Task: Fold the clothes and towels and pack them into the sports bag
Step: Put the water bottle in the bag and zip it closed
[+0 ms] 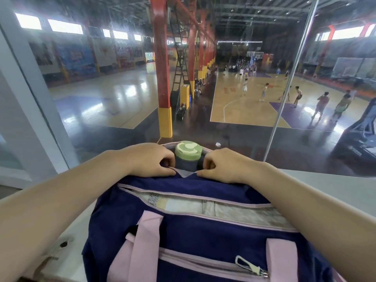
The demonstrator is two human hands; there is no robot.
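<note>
A navy sports bag [203, 231] with pink trim and pink handles [145, 241] lies on a white ledge in front of me. Its main zip is open, and pale folded fabric [213, 208] shows inside. At the bag's far end a side pocket holds a bottle with a green lid [188, 150]. My left hand [150, 159] pinches the pocket's edge left of the bottle. On the other side of the bottle, my right hand [219, 163] pinches the same edge.
The white ledge [325, 180] runs along a glass wall [264, 98] just behind the bag. Beyond the glass is a basketball hall with several players far below. A front zip pocket with a metal pull [250, 266] faces me.
</note>
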